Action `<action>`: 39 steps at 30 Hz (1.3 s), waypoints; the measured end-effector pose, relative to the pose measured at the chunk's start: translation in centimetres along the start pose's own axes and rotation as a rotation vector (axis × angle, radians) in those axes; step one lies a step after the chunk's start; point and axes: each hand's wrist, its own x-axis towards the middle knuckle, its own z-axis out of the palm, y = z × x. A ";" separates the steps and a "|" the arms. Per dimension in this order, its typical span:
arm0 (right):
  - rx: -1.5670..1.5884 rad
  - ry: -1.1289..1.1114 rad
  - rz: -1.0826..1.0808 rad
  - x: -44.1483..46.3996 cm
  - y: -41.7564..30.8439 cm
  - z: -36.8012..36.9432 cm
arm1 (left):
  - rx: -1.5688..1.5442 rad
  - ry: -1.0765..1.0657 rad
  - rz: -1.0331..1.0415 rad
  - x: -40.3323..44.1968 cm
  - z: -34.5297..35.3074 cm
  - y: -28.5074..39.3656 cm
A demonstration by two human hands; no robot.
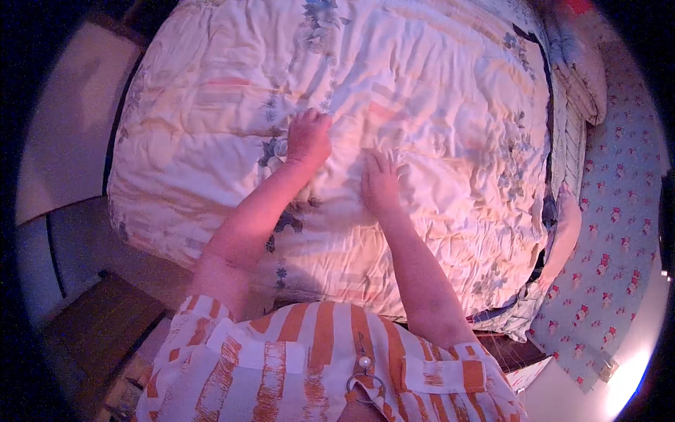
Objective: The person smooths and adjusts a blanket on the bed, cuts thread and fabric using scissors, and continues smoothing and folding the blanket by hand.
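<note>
A quilt, pale with blue-grey flowers and faded red blocks, is spread over the bed, its surface full of wrinkles. My left hand is closed near the quilt's middle, knuckles up, with the cloth creased beside its fingers; the fingertips are hidden. To its right and a bit closer to my body, my right hand lies palm down on the quilt. Its fingers are stretched out over the cloth, holding nothing.
Along the bed's right side runs a bunched, folded bedcover. Beyond it is a blue surface with small red figures. Brown furniture stands at lower left, and a bright light glows at lower right.
</note>
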 end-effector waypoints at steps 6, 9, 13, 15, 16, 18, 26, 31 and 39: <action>0.100 0.061 -0.056 -0.3 0.6 -0.2 | -0.242 -0.119 0.346 -0.7 3.4 1.0; 0.151 0.019 -0.031 -0.3 1.0 -0.2 | -0.227 -0.141 0.173 -1.0 5.1 0.0; 0.180 0.029 -0.046 -0.4 1.2 -0.1 | -0.206 -0.245 0.124 -1.0 5.3 0.2; 0.183 0.029 -0.034 -0.4 1.2 -0.1 | -0.163 -0.283 0.125 -0.8 5.0 0.6; 0.180 0.016 -0.034 -0.3 1.2 -0.1 | -0.118 -0.311 0.117 -0.7 4.9 0.9; 0.175 0.004 -0.035 -0.3 1.3 0.0 | -0.076 -0.336 0.111 -0.5 4.6 1.3; 0.326 0.005 -0.015 -0.3 1.5 -0.3 | -0.569 -0.420 -0.127 -0.7 5.9 0.2; 0.370 0.033 -0.040 -0.3 2.0 0.0 | -1.002 -0.611 -0.442 -0.6 3.1 0.0; 0.426 0.069 -0.003 -0.1 2.1 0.0 | -0.933 -0.519 -0.141 -0.4 2.2 2.0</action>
